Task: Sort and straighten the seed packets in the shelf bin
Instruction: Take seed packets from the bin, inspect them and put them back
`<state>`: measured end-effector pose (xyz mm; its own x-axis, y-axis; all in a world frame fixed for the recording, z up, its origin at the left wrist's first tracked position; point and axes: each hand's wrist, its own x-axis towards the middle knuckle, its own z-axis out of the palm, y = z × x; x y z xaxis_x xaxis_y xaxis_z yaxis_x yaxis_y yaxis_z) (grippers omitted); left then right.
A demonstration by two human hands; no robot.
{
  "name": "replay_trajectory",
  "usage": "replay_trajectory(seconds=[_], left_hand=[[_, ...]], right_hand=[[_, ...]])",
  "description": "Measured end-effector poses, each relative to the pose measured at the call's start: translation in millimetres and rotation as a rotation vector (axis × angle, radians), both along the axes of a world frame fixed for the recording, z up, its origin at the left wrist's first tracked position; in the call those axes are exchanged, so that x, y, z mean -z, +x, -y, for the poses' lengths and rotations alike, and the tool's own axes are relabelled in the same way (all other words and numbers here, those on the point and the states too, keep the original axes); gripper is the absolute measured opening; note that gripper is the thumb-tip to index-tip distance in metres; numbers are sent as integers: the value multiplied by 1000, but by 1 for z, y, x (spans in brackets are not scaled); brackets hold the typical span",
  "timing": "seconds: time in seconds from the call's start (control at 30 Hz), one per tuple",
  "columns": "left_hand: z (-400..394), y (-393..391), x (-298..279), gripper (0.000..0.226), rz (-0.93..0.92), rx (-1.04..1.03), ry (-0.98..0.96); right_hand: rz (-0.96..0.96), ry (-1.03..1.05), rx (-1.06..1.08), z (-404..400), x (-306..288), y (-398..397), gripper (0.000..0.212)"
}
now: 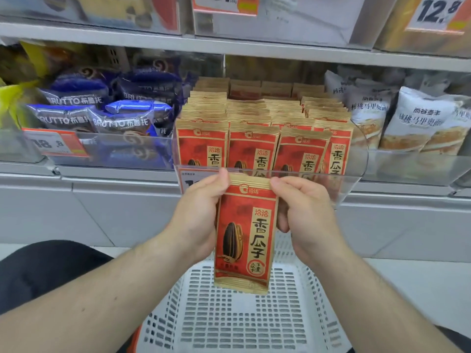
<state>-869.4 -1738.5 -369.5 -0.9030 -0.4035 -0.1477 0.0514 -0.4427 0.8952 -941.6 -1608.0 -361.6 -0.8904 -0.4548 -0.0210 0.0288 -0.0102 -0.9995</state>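
Both hands are up in front of the clear shelf bin (pixel 356 159). The left hand (pixel 201 215) pinches the top left corner of a red sunflower seed packet (pixel 246 235), and the right hand (pixel 303 212) pinches its top right corner. The packet hangs upright, face out, just below the bin's front lip and above a white plastic basket (pixel 239 319). In the bin, matching seed packets (pixel 252 146) stand in rows.

White slotted basket (pixel 244 324) on the floor, bottom centre. Blue snack bags (pixel 107 110) in the left compartment, orange price tag (pixel 54 142) on its front. White snack bags (pixel 407 118) in the right compartment. Upper shelf has more price tags (pixel 433 14), contents blurred.
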Motion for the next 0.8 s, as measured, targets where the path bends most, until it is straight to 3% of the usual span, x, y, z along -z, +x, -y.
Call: replay_trajectory(seconds=[0.4,0.63,0.8], left_hand=[[-1,0,9,19,81,-79,86],[0,4,13,18,51,-97,86],[6,9,12,30,43,-84,96]], right_hand=[[94,9,-2,-2,13,-1,34],[178,-41,-3,1,10,4,36],[15,49,-57,3,9,7,37]])
